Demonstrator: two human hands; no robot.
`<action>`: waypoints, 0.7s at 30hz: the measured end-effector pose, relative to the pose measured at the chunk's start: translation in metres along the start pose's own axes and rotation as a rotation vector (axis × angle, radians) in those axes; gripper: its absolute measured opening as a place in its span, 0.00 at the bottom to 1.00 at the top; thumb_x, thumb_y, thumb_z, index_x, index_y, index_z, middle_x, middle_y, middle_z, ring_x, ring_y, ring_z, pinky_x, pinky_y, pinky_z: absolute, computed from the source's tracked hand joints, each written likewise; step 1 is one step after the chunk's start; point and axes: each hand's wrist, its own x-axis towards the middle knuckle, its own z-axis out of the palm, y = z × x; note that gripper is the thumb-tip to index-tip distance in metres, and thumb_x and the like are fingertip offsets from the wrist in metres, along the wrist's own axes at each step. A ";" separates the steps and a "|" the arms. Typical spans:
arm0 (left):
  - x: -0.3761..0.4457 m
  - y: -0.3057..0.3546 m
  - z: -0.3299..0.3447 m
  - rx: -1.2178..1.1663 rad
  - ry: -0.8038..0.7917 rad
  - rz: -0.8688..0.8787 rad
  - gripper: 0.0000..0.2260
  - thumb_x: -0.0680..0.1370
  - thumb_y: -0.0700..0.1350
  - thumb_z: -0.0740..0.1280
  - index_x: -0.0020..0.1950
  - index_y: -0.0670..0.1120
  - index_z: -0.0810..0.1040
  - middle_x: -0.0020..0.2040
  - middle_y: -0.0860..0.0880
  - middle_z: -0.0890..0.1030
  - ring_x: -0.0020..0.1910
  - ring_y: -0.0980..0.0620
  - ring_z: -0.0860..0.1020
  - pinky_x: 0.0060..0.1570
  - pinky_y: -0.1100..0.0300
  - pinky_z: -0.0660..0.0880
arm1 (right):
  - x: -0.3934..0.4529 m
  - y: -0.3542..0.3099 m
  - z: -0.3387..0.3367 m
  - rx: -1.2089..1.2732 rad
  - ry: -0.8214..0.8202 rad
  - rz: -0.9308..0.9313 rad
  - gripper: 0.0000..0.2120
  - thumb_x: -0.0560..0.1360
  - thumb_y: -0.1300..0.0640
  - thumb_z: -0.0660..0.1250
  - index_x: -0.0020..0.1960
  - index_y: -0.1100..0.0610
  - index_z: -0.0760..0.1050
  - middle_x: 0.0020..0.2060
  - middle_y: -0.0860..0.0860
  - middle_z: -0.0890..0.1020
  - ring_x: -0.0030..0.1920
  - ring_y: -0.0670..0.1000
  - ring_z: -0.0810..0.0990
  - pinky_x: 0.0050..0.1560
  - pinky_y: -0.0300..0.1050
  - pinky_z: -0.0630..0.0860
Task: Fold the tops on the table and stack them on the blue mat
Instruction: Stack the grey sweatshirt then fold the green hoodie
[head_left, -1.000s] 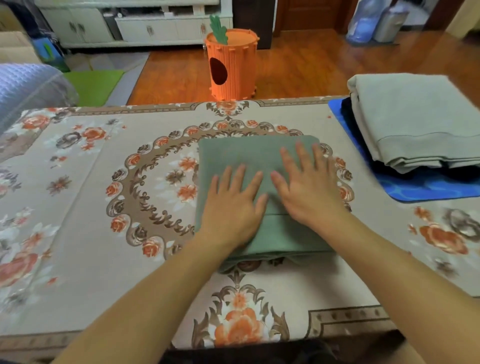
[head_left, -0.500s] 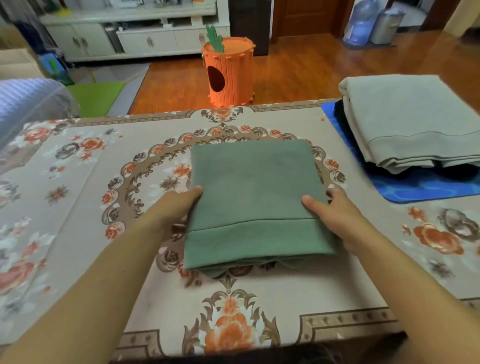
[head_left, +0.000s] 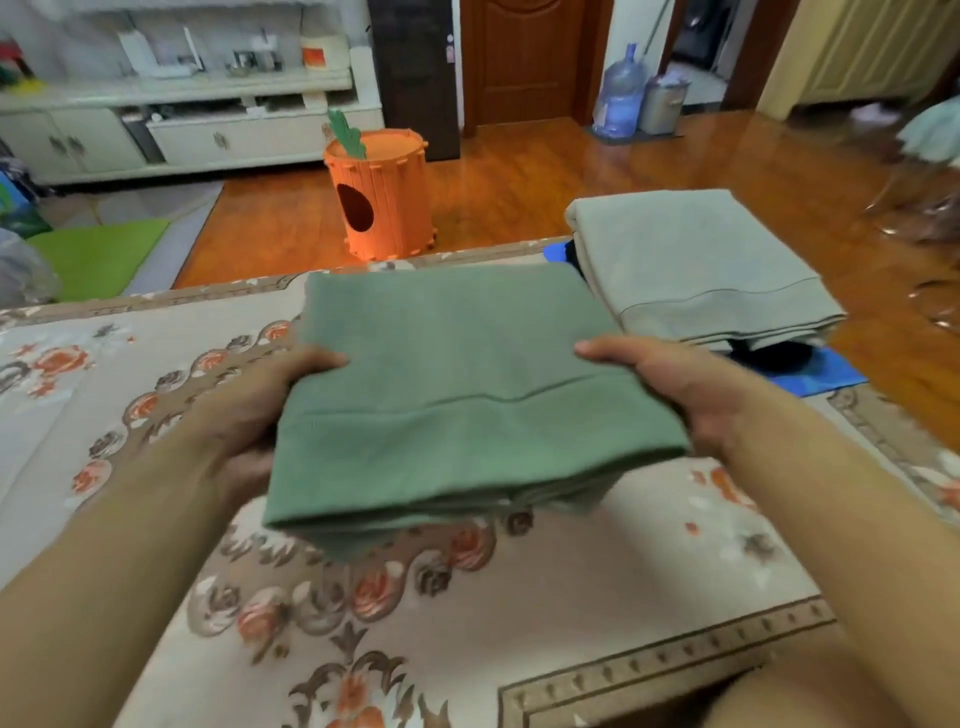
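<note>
Above the tabletop, near its middle, I hold the folded green top clear of the floral cloth. My left hand grips the top's left edge: thumb on the upper face, fingers hidden beneath. My right hand grips the right edge the same way, thumb on top, fingers underneath. The top lies roughly level between both hands, with its hem band toward me and the folded layers showing along the near edge.

At the tabletop's far right corner lies the blue mat. On it sits a stack: a folded grey top uppermost, a dark garment showing beneath it at the near edge. The green top's far right corner overlaps the stack's left edge in view; whether they touch, I cannot tell.

Beyond the tabletop's far edge, on the wooden floor, stands an orange carrot-shaped bin.
</note>
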 end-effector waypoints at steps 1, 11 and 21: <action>0.004 0.015 0.022 0.017 -0.028 0.033 0.12 0.78 0.42 0.63 0.58 0.41 0.80 0.46 0.40 0.86 0.37 0.44 0.86 0.31 0.51 0.82 | -0.006 -0.022 -0.014 -0.008 0.031 -0.059 0.10 0.78 0.55 0.67 0.48 0.61 0.83 0.44 0.58 0.87 0.37 0.53 0.87 0.40 0.49 0.84; 0.159 0.083 0.267 -0.029 -0.331 0.309 0.21 0.75 0.46 0.65 0.68 0.43 0.77 0.59 0.41 0.84 0.57 0.40 0.84 0.53 0.44 0.82 | 0.020 -0.193 -0.201 -0.044 0.304 -0.475 0.12 0.80 0.51 0.65 0.60 0.55 0.79 0.50 0.53 0.87 0.45 0.51 0.87 0.47 0.50 0.84; 0.273 -0.025 0.288 0.265 -0.054 0.170 0.35 0.65 0.54 0.69 0.73 0.52 0.68 0.65 0.46 0.80 0.58 0.44 0.82 0.60 0.45 0.79 | 0.135 -0.109 -0.281 -0.673 0.684 -0.020 0.20 0.80 0.49 0.67 0.67 0.59 0.74 0.60 0.58 0.80 0.56 0.61 0.81 0.60 0.56 0.77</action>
